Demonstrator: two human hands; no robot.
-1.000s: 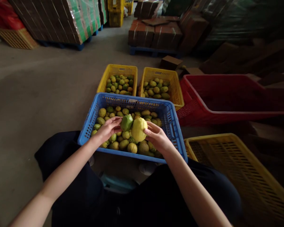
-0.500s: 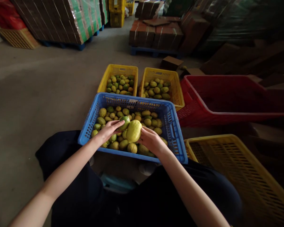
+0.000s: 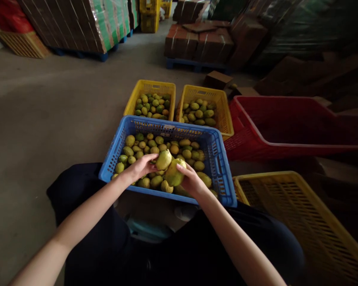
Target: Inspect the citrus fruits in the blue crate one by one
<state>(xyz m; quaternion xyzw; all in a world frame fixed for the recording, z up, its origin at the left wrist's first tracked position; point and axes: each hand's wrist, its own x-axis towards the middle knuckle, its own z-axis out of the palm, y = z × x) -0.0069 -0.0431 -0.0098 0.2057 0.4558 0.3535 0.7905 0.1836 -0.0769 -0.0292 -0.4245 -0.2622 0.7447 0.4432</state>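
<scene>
Gripping a pale yellow-green fruit [image 3: 163, 160] by its left side, the left hand [image 3: 141, 166] is above the blue crate [image 3: 155, 192], with its arm passing over the near edge close to the near left corner. The right hand [image 3: 192, 179] pinches a larger, greener fruit [image 3: 175, 173], thumb across the front and the other fingers mostly hidden behind. Both held fruits are near the middle of the crate, closer to its near edge than to its far one; they overlap in view, and whether they touch I cannot tell. The right arm crosses the near edge toward the near right corner.

Loose fruits [image 3: 129, 140], yellow, green and a few more orange, spread below the hands from the left wall toward the right one. Just past the far edge are two yellow crates [image 3: 131, 97] side by side, each with similar fruit inside. Right of the far right corner is a red crate [image 3: 241, 147], and beside the near right corner a larger yellow crate [image 3: 268, 173]. Dark trousers [image 3: 77, 190] show under the near edge. Farther across the floor [image 3: 48, 119], strapped cartons [image 3: 181, 41] sit on a blue pallet [image 3: 181, 62].
</scene>
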